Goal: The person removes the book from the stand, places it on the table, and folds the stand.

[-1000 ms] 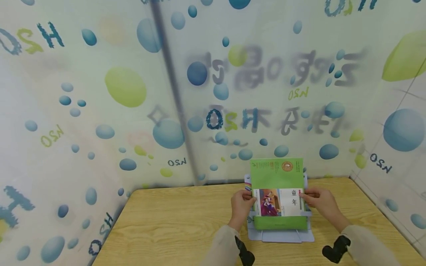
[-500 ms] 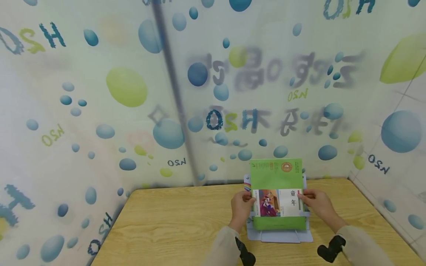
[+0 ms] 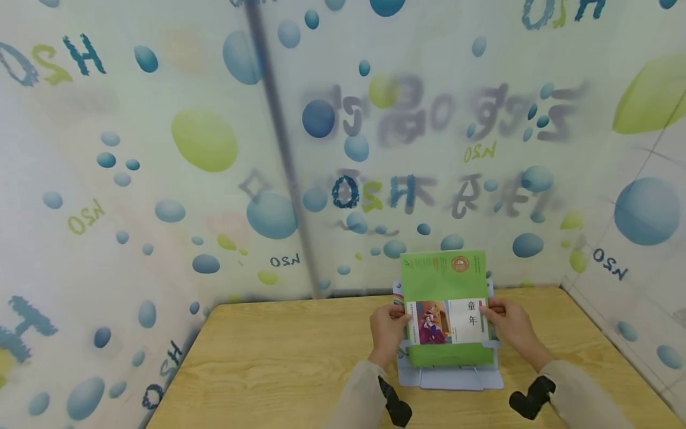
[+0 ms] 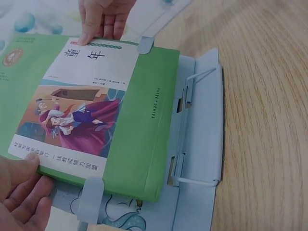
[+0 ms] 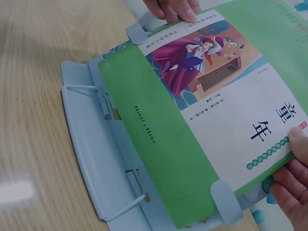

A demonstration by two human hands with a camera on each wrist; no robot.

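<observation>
A green book (image 3: 442,280) with a white band and a picture of a figure in purple leans, cover outward, on a pale blue book stand (image 3: 458,380). My left hand (image 3: 387,333) pinches the book's left edge, thumb on the cover and fingers behind. At the opposite edge, my right hand (image 3: 515,328) holds it the same way. In the left wrist view, one page clip (image 4: 91,199) of the stand overlaps the cover near my left hand. The other page clip (image 5: 226,202) lies over the cover's far side in the right wrist view. The stand's back is mostly hidden by the book.
The stand rests on a wooden table (image 3: 268,357), toward its right side. Behind the table hangs a patterned curtain (image 3: 214,196) with blue and green spots. White wire supports (image 4: 197,181) join the stand's base to its back.
Both hands have raised the book slightly within the stand over the last half second; its bottom edge sits a little higher. The stand stays in place.
</observation>
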